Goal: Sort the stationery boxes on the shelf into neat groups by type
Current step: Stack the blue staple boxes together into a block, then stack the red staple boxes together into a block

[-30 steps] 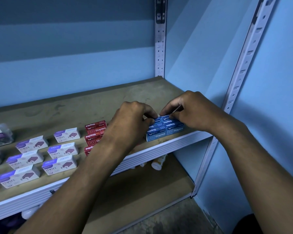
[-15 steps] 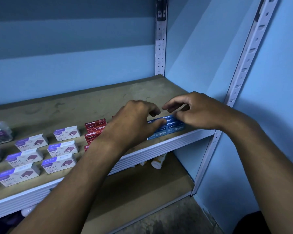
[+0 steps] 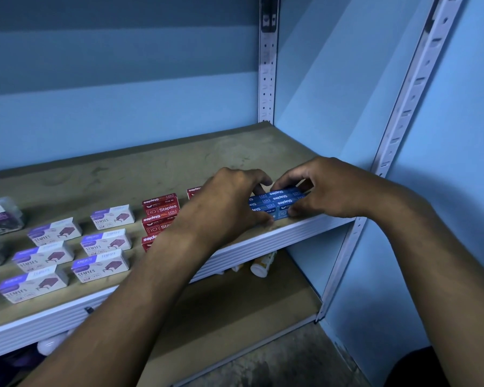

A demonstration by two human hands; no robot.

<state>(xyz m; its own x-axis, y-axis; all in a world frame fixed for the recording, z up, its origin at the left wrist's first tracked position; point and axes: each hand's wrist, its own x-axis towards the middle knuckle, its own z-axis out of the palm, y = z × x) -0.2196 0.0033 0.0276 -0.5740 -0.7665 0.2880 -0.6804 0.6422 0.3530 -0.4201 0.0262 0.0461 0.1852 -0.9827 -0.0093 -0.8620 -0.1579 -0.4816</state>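
Note:
Several blue staple boxes [image 3: 280,203] sit packed together near the front right edge of the wooden shelf [image 3: 151,174]. My left hand [image 3: 229,202] curls round the left side of the blue group, thumb at its front corner. My right hand [image 3: 327,191] grips the right side, fingers over the back box and thumb at the front. Red staple boxes [image 3: 160,210] stand in a column left of my left hand, partly hidden by my forearm. White and purple staple boxes [image 3: 101,243] lie in two columns further left.
Clear tubs of clips [image 3: 0,216] stand at the far left edge. White slotted uprights [image 3: 267,65] frame the shelf against blue walls. On the lower shelf, a small white bottle [image 3: 263,265] lies under the front rail [image 3: 263,241].
Half a second ago both hands hovered just above the blue boxes with fingers lifted. Now they have come back down and clasp the group from both sides.

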